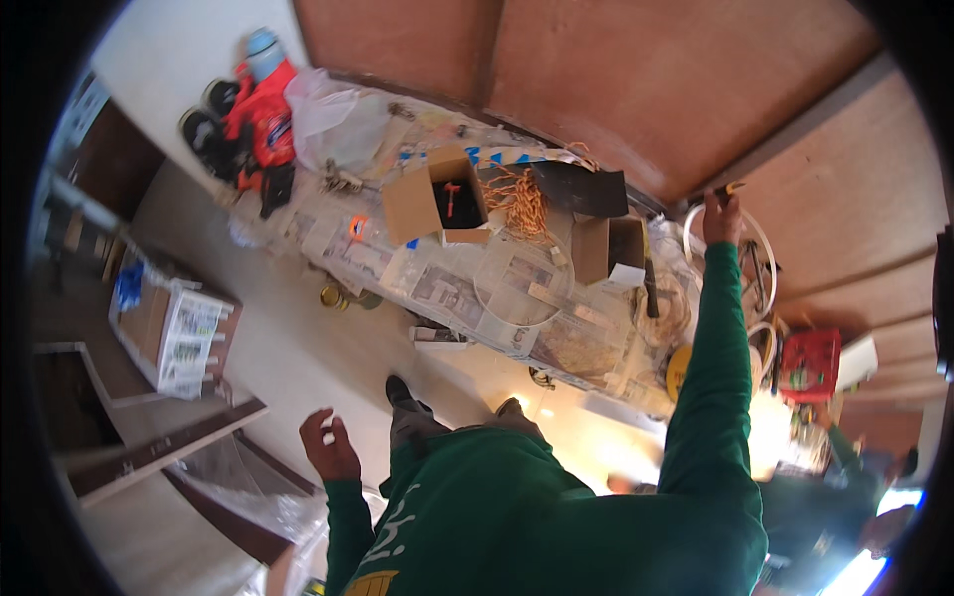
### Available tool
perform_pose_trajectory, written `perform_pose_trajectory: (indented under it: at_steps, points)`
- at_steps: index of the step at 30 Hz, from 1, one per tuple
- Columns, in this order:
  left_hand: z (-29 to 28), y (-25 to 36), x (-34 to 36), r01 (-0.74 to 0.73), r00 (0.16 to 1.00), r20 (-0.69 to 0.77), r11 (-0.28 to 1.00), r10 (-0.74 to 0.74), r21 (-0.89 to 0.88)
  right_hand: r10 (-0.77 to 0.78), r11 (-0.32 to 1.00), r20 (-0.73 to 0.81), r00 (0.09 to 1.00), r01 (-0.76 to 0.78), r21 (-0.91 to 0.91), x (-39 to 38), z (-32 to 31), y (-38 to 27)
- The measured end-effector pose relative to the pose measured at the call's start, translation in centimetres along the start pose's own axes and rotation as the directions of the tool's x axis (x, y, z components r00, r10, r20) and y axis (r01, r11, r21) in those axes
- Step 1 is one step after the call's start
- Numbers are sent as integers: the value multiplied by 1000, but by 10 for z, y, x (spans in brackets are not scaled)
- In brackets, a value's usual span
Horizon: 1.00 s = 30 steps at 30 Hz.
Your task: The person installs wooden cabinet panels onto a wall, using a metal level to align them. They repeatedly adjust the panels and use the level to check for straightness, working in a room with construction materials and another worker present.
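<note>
My right hand (723, 219) is raised at the end of an outstretched arm, near the brown wall panels (795, 159) past the table's right part. Its fingers are closed around a small tool with an orange-yellow end (733, 187); the exact kind is too small to make out. My left hand (330, 447) hangs low at my left side over the floor, fingers loosely bent and apart, with nothing in it. Between them stretches a long table covered with newspaper (447, 285). On it stand an open cardboard box (409, 207), a smaller open box (591, 248) and a tangle of orange cord (522, 204).
A white hose coil (772, 268) and a red crate (810, 360) are at the right. Another person (820, 517) works at lower right. A red bag (270, 124) lies at the table's far left end. Boards (169, 452) and a wrapped carton (194, 338) occupy the left.
</note>
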State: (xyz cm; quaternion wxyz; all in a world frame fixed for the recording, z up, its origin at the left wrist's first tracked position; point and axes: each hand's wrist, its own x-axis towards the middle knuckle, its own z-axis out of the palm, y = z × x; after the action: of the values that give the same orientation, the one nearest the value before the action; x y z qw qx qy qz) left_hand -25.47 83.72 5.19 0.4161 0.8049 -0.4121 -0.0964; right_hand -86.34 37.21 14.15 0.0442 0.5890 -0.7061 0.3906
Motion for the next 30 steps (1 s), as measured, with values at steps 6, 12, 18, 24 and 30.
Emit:
perform_pose_trajectory:
  at_steps: [6, 12, 18, 24, 30]
  points:
    - [-40, -37, 79, 332, 942, 125, 924, -313, -191, 429, 441, -86, 899, -125, 889, -28, -68, -135]
    - [-21, 15, 205, 128, 954, 300, 905, 0, -406, 256, 132, 485, 836, -527, 840, -125, -50, -280]
    - [56, 177, 269, 115, 820, 490, 754, 295, -647, -42, 13, 826, 563, -826, 563, -196, 2, -368]
    - [99, 237, 286, 375, 609, 690, 625, 392, -685, -300, 149, 750, 589, -748, 647, -180, 7, -399]
    - [134, 244, 299, 592, 382, 795, 535, 472, -602, -224, 232, 794, 565, -761, 606, -175, 37, -400]
